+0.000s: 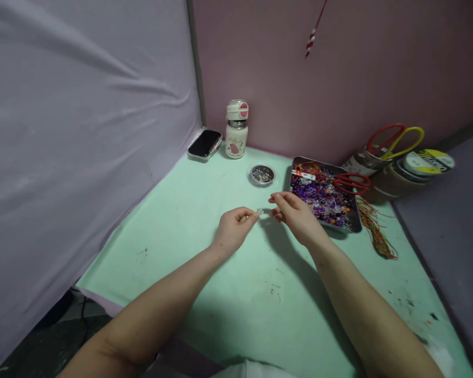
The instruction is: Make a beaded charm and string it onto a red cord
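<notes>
One knobbly translucent cluster [260, 211] clamped in left hand [234, 229], grip of right hand [295, 213] unclear

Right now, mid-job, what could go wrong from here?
The small clear piece might slip: the left hand pinches only its edge. The right hand is close to the tray, so a knock could scatter its loose beads. The red handles jut past the tray's side and could get snagged.

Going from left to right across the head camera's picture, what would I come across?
Phone → left hand → small pale piece at that hand's fingertips → right hand → bead tray → bundle of cords.
</notes>
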The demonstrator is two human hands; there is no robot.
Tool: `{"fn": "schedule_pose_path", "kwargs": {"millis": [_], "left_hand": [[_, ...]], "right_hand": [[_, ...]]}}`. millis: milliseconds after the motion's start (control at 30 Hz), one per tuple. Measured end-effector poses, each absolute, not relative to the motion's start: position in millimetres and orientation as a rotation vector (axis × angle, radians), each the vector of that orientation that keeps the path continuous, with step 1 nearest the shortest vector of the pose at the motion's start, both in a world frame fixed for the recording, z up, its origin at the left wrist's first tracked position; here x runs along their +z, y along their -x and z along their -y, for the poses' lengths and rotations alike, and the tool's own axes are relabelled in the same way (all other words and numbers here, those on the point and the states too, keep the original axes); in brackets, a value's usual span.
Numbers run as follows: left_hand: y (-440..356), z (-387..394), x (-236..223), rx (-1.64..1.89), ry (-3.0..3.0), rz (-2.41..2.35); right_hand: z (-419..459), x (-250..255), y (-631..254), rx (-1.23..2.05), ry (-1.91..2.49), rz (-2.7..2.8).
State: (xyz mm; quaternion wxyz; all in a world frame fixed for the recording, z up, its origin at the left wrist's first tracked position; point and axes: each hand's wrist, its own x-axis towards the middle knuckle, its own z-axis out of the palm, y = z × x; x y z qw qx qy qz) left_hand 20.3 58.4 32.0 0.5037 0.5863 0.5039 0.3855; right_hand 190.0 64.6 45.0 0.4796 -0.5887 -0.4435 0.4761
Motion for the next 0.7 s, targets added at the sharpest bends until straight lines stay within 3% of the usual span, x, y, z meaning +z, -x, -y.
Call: {"fn": "schedule_pose_path", "kwargs": {"millis": [133, 300, 700], "left_hand": [[-20.2, -55.4, 31.6, 0.956, -1.620, -1.218], [-20.6, -52.5, 31.6, 0.925, -1.819, -1.230], [-18.6, -56.1, 23.8, 0.865, -2.045, -1.235]], "right_hand": [[-59.6, 48.7, -186.8, 1.240, 1.455, 1.283], [-55.2, 55.6, -181.3, 1.454, 1.398, 1.133], [-58.0, 52.4, -180.6, 1.478, 1.379, 1.040]]}}
